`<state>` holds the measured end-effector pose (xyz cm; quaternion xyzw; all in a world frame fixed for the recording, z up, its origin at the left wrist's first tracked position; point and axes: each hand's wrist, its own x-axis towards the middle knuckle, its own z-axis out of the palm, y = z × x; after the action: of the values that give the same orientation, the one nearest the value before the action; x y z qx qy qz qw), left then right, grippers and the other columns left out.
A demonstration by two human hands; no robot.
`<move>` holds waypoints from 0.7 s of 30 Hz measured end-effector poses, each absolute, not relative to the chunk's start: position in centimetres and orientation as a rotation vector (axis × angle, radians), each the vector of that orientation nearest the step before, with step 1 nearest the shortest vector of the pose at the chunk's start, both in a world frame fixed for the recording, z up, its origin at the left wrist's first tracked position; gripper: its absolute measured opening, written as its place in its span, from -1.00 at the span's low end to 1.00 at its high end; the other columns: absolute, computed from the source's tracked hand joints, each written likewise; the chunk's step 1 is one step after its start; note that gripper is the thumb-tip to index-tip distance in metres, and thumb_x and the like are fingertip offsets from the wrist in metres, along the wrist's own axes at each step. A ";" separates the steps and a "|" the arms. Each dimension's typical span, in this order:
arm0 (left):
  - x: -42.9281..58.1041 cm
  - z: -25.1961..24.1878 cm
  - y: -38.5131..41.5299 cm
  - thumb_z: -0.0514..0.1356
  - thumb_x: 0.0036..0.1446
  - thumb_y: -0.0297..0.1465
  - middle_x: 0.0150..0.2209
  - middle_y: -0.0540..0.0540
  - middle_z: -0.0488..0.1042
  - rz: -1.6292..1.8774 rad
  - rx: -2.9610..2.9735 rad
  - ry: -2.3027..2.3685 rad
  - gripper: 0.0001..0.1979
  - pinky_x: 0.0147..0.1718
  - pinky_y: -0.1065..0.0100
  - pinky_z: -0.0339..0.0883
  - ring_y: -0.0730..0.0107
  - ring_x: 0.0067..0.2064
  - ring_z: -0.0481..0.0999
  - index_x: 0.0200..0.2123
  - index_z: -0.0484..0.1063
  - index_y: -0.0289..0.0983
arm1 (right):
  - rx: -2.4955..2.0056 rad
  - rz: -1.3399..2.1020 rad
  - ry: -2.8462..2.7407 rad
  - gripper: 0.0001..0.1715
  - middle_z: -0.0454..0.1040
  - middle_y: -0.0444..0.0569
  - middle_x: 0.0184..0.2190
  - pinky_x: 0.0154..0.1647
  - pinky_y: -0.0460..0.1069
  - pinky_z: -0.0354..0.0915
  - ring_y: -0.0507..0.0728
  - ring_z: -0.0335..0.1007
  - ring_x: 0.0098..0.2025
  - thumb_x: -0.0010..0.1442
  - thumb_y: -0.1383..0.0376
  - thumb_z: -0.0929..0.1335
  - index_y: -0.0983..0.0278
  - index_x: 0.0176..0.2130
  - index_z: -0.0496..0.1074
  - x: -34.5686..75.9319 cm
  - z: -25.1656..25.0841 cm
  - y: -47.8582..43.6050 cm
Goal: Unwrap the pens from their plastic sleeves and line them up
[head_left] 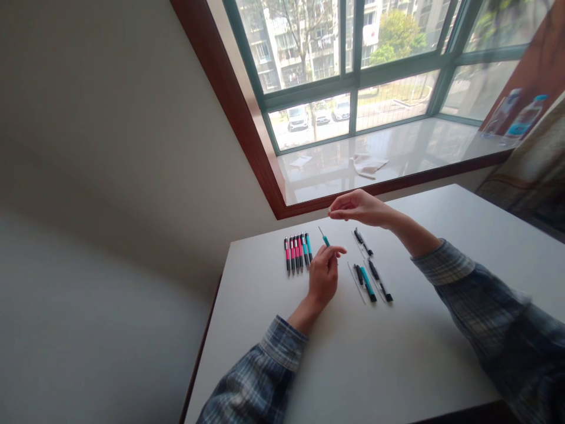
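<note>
Left hand (323,280) holds a teal pen section (325,240) upright | right hand (359,208) raised apart, pinching something too small to tell | dismantled pen parts (369,277) on white table (397,353) | assembled pink and teal pens (297,253) alongside | window ledge (375,171) beyond

White matte tabletop (410,359), thin dark edge along left side. Lying on it in a tight, near-parallel row: slim pink-and-black retractable pens (293,254), with teal-and-black pens (308,246) at row's right end. Just right of that, loose pen parts in two clusters. Upper cluster: black pen section with thin refill (362,242). Lower cluster: teal plastic barrel (368,284) between short black barrel piece (359,274) and long black barrel (379,281), thin pale rod (355,282) alongside.
</note>
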<state>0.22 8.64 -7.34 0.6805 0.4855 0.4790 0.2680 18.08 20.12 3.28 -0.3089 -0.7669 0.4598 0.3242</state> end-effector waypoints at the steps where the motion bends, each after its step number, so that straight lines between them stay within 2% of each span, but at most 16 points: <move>1: 0.3 -7.3 8.6 0.02 0.38 -0.52 -0.27 -0.07 0.51 1.288 1.842 1.307 -0.69 -0.20 0.35 0.33 0.36 -0.24 0.51 -0.18 0.57 -0.20 | -0.807 1.214 -2.016 -0.53 0.61 0.02 -0.29 -0.25 0.05 0.34 0.11 0.46 -0.27 0.11 -0.05 0.52 0.28 -0.21 0.65 17.8 3.2 20.1; 9: 0.6 -7.0 8.5 0.01 0.38 -0.53 -0.27 -0.07 0.50 1.279 1.877 1.301 -0.69 -0.21 0.35 0.33 0.36 -0.24 0.50 -0.19 0.56 -0.20 | -0.816 1.297 -1.981 -0.53 0.66 0.09 -0.15 -0.24 0.05 0.35 0.14 0.50 -0.20 0.11 -0.05 0.52 0.26 -0.18 0.67 16.9 2.8 19.7; 21: 0.8 -6.7 8.4 0.01 0.37 -0.55 -0.23 -0.07 0.52 1.264 1.913 1.296 -0.69 -0.19 0.33 0.36 0.35 -0.22 0.51 -0.19 0.55 -0.19 | -0.863 1.341 -1.979 -0.55 0.67 0.11 -0.11 -0.16 0.08 0.38 0.19 0.55 -0.11 0.13 -0.01 0.53 0.26 -0.14 0.69 16.7 2.3 19.6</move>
<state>0.75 8.36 -6.65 0.7032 0.4762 0.4645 0.2511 16.69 19.61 2.31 -0.3243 -0.7439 0.5039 0.2957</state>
